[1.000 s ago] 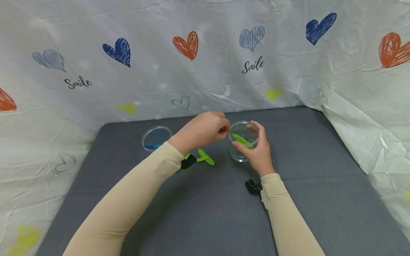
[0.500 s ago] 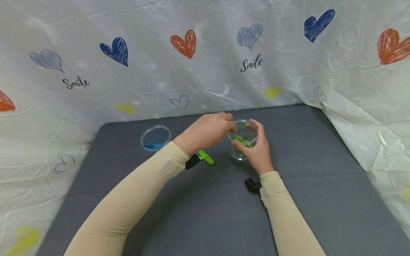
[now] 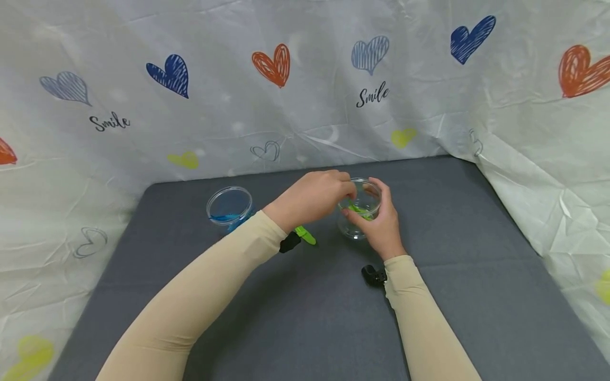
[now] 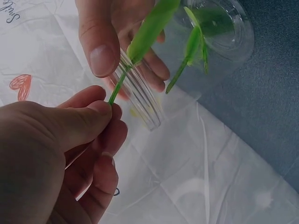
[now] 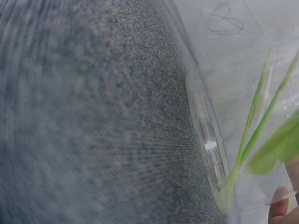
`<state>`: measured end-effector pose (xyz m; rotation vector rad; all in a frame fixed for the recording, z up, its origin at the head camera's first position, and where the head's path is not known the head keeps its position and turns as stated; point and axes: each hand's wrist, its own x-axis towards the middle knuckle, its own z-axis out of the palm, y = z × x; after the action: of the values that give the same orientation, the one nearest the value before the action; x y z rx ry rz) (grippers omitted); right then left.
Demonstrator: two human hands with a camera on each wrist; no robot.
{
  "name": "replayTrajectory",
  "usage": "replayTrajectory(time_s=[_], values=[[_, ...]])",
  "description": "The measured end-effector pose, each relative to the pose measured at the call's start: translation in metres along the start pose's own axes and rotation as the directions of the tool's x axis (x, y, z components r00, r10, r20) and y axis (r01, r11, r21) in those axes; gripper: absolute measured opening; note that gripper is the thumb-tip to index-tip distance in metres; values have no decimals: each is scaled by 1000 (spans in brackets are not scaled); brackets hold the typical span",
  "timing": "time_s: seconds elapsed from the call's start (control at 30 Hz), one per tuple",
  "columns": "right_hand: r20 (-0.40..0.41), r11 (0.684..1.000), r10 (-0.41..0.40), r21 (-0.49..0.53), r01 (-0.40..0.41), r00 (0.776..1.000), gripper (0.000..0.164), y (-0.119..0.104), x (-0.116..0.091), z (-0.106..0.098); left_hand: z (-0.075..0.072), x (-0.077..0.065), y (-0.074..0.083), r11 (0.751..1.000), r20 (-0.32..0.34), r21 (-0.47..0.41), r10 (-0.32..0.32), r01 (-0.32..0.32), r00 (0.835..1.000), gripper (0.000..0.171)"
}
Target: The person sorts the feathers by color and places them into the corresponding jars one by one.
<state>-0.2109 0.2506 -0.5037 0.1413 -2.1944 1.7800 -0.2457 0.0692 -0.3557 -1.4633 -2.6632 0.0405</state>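
In the head view my left hand [image 3: 312,196] is over the left side of a clear jar's mouth. Its thumb and forefinger pinch the thin stem of a green piece [image 4: 154,29], which has a broad, flat blade reaching past the jar's rim [image 4: 142,91]. My right hand [image 3: 381,222] grips the clear jar [image 3: 352,230] near its top, the thumb in front and fingers behind. Another green piece [image 4: 190,46] shows inside the jar. Thin green stems [image 5: 254,107] appear through its wall in the right wrist view.
A second clear jar [image 3: 230,188] stands at the back left, with blue pieces [image 3: 224,217] in it and more blue beside it. A green piece [image 3: 305,235] lies on the grey table [image 3: 305,317], partly behind my left wrist. A printed white cloth [image 3: 314,116] hangs behind.
My left hand has moved right, over the jar's mouth, and the green piece sits lower in the jar. My left arm now uncovers more blue and covers more green. The right hand keeps its grip.
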Motion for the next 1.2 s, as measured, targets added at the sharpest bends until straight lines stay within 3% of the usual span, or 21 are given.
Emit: replayTrajectory(time_s=[0.43, 0.67, 0.93, 1.1, 1.2], values=[[14, 1000, -12, 1, 12, 1000, 90, -4, 0, 7, -1, -5, -3, 1000, -7, 7, -26, 26, 1000, 28], [12, 1000, -14, 1, 14, 1000, 89, -5, 1, 6, -6, -19, -11, 992, -37, -65, -111, 109, 993, 32], [-12, 1000, -13, 1, 13, 1000, 89, -4, 0, 5, -1, -47, -31, 955, 28, -159, -249, 250, 968, 34], [-24, 1000, -9, -3, 9, 1000, 91, -3, -1, 3, 5, -59, -40, 924, 90, -174, -330, 341, 940, 35], [-24, 1000, -5, -5, 5, 1000, 91, -2, -2, 2, 10, -63, -42, 921, 117, -153, -343, 358, 932, 34]])
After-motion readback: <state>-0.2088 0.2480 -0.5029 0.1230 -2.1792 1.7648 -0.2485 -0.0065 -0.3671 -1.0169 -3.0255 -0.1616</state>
